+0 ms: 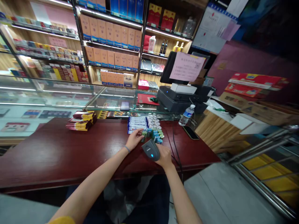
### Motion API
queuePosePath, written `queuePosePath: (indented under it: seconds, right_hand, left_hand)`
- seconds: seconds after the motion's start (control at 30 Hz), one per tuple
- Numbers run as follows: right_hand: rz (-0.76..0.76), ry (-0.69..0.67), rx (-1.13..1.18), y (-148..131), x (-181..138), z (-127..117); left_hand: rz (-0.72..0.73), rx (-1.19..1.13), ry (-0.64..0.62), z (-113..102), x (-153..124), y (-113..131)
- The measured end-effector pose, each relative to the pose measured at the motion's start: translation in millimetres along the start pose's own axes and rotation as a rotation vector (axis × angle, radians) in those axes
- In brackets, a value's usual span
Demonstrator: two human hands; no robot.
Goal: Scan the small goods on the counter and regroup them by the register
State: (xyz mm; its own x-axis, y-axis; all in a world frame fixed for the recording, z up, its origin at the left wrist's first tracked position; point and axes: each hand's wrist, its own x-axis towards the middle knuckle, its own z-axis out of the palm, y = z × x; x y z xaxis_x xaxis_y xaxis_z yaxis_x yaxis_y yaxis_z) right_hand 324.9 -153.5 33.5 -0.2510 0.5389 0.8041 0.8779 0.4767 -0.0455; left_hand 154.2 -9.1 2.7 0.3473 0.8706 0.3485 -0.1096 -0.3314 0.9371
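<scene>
My right hand (164,155) is wrapped round a dark grey barcode scanner (151,150) with a lit blue light, its head tilted toward my left hand. My left hand (135,138) has its fingers closed on a small green pack (144,136) on the dark red table. Just beyond lie a row of blue-and-white packs (137,123) and several small clear-wrapped rolls (153,119). Blue and green small packs (156,137) sit right behind the scanner.
A stack of red-and-yellow packets (81,120) lies at the table's left back. To the right are a water bottle (187,115), a phone (191,132) and black cables (175,146). Behind stand a glass counter (112,96), a monitor (170,67) and shelves of boxes (112,32).
</scene>
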Motion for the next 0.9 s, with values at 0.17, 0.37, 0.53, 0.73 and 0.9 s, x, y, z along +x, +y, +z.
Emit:
queuePosePath:
  seconds: [0.17, 0.37, 0.53, 0.73, 0.9]
  right_hand:
    - [0.047, -0.017, -0.013, 13, -16, -14]
    - [0.048, -0.006, -0.048, 19, -23, -24]
    - [0.053, 0.0, -0.053, 20, -25, -26]
    - [0.067, -0.015, -0.074, 21, -27, -23]
    - [0.06, -0.005, -0.065, 16, -22, -22]
  left_hand:
    - [-0.03, -0.077, 0.044, 29, -1, -13]
    - [0.031, -0.061, 0.1, 43, 3, -15]
    - [0.035, -0.03, 0.121, 47, 6, -16]
    - [-0.02, -0.07, 0.116, 48, 6, -26]
    - [-0.035, -0.087, 0.125, 29, 2, -15]
